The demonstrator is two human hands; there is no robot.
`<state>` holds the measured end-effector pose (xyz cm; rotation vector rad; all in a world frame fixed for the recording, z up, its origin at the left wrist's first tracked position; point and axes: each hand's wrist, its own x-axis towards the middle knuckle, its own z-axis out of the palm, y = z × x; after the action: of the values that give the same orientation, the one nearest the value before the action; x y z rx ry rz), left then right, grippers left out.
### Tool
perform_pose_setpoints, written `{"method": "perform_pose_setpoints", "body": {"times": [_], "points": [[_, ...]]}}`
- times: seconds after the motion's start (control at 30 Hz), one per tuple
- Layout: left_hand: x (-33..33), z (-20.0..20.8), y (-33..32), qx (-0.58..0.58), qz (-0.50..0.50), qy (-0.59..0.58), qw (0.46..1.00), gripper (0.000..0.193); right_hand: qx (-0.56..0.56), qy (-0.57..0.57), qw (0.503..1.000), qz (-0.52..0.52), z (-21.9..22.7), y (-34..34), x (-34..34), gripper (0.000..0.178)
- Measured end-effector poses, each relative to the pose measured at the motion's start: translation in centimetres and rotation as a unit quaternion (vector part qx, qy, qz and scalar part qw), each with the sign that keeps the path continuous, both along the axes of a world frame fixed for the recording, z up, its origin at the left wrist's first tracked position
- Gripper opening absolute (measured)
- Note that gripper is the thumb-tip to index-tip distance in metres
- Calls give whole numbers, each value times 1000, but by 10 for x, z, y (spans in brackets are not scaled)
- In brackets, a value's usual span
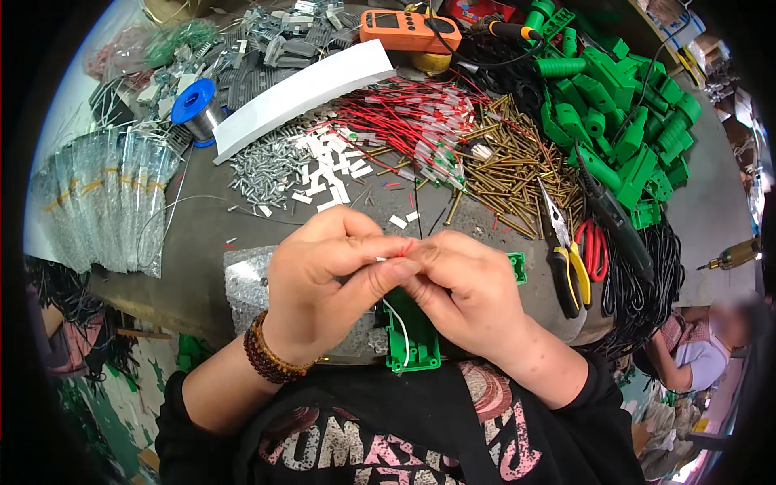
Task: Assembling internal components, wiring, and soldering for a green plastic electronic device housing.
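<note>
Left hand (315,279), right hand (473,287): fingertips pinching small red piece (404,250), wire or sleeve, cannot tell. Held above green housing (420,357); white wire (403,323) curves between. Red piece probably light, pliable, slick, easily crushed; best pinched gently near ends.

The person wears a black top (420,400) whose long left sleeve (187,404) and right sleeve (594,412) end on the forearms, so the left hand (335,263) and right hand (465,283) are bare. Across the chest runs a large print of chunky block letters (364,449), speckled in off-white and pink, with a rounded pinkish-brown motif (490,396) above. Around the left wrist sits a multi-strand beaded bracelet (269,354), dark reddish brown with amber-toned beads.
</note>
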<state>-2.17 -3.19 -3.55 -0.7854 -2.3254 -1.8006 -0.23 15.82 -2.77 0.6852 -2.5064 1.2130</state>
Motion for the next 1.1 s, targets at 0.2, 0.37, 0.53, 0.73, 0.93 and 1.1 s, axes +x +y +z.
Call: {"method": "perform_pose_setpoints", "body": {"times": [0.2, 0.37, 0.53, 0.73, 0.93, 1.1], "points": [[-4, -9, -7, 124, -27, -1, 992, 11, -27, -3, 999, 19, 3, -4, -1, 6], [-17, 14, -43, 512, -178, -148, 827, 22, -23, -43, 999, -17, 2, 5, -1, 6], [16, 16, -102, 421, -350, -67, 834, 20, -90, -142, 986, 0, 8, 8, 5, 12], [-8, 28, 3, -80, -33, -52, 995, 27, -184, -203, 961, -36, 0, 13, 7, 12], [-6, 5, 3, -12, -21, -13, 1000, 10, -165, -182, 969, -21, 6, 12, 8, 7], [-6, 7, 6, 60, -54, -78, 994, 14, -141, -132, 981, 2, 5, 13, 4, 7]]}}
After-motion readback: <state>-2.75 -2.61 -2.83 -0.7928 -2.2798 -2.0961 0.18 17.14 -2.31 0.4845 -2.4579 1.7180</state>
